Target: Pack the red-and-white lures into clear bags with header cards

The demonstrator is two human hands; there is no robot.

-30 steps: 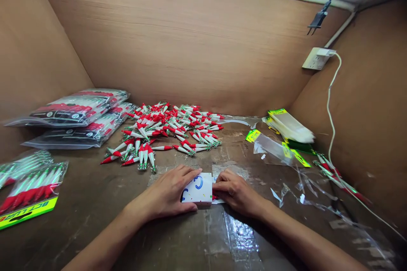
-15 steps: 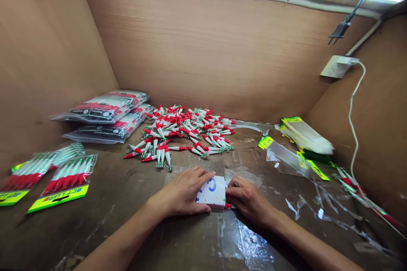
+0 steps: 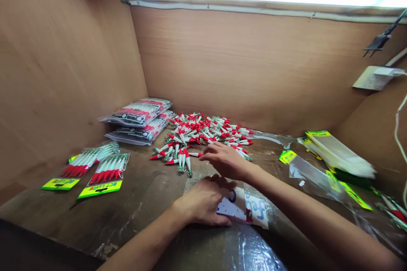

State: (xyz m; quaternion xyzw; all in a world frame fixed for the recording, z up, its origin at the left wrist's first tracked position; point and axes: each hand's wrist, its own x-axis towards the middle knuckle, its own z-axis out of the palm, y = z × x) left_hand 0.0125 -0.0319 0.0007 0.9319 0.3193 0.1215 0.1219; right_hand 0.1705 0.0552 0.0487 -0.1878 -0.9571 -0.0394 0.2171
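Observation:
My left hand [image 3: 205, 201] is closed around a small white paper box [image 3: 235, 204] with blue letters and coloured specks, holding it against the table. A flap with blue lettering [image 3: 258, 211] extends from its right end, where a bit of red shows. My right hand [image 3: 227, 160] is stretched over the near edge of a pile of red-and-white fishing lures [image 3: 206, 129] with green hooks. Its fingers are partly extended beside the red tip of one lure [image 3: 194, 154]; whether they touch it is unclear. Nothing shows in that hand.
Filled lure packs with yellow-green headers [image 3: 103, 187] lie at left, near stacked plastic bags of lures [image 3: 136, 118]. At right are clear sleeves [image 3: 341, 154], plastic scraps and a few lures [image 3: 396, 209]. A plug [image 3: 378, 43] hangs by a wall socket [image 3: 375, 78].
My right hand has left the box's right end and moved forward and left to the lure pile. My left hand stays on the box. The camera view has turned left.

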